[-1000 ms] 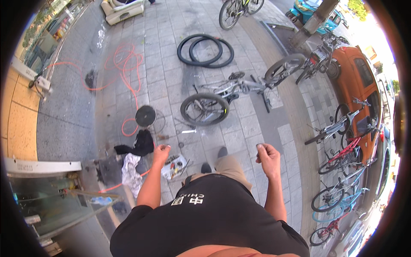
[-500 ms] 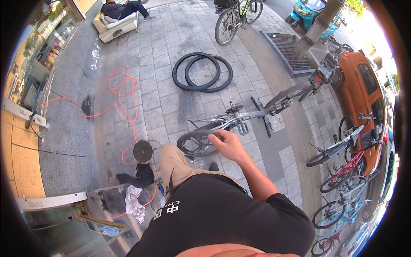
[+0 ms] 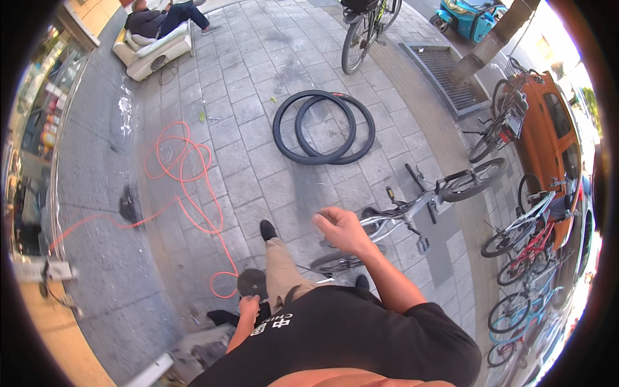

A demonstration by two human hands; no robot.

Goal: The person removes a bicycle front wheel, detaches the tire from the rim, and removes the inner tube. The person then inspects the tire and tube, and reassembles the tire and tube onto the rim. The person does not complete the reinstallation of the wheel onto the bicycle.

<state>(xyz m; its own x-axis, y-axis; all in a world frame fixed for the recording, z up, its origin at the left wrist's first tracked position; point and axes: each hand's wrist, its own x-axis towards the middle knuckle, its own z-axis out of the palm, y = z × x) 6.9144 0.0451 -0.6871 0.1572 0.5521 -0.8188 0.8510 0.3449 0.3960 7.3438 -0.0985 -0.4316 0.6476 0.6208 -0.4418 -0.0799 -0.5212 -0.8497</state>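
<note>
My right hand (image 3: 342,230) is held over the rear of a silver-grey bicycle (image 3: 393,216) that lies on its side on the paving. Its thumb and fingers are pressed together; whatever they hold, if anything, is hidden. Low on the left, my left hand (image 3: 248,306) is beside a dark round-topped stool (image 3: 252,282), next to my leg. Those fingers look curled, and I cannot make out what is in them. Black cloth (image 3: 222,317) lies close to that hand. Ahead, two black bicycle tyres (image 3: 313,158) overlap flat on the ground.
An orange hose (image 3: 219,226) runs in loops over the paving at left. Someone sits on a pale sofa (image 3: 155,58) at far left. Another bicycle (image 3: 353,48) stands ahead, near a tree grate (image 3: 445,77). Parked bicycles (image 3: 516,258) and an orange car (image 3: 548,122) line the right.
My view has shifted, and the bicycle and tyres now appear farther right. My left hand has come into view by the stool, and one foot has stepped forward. My right hand stays closed.
</note>
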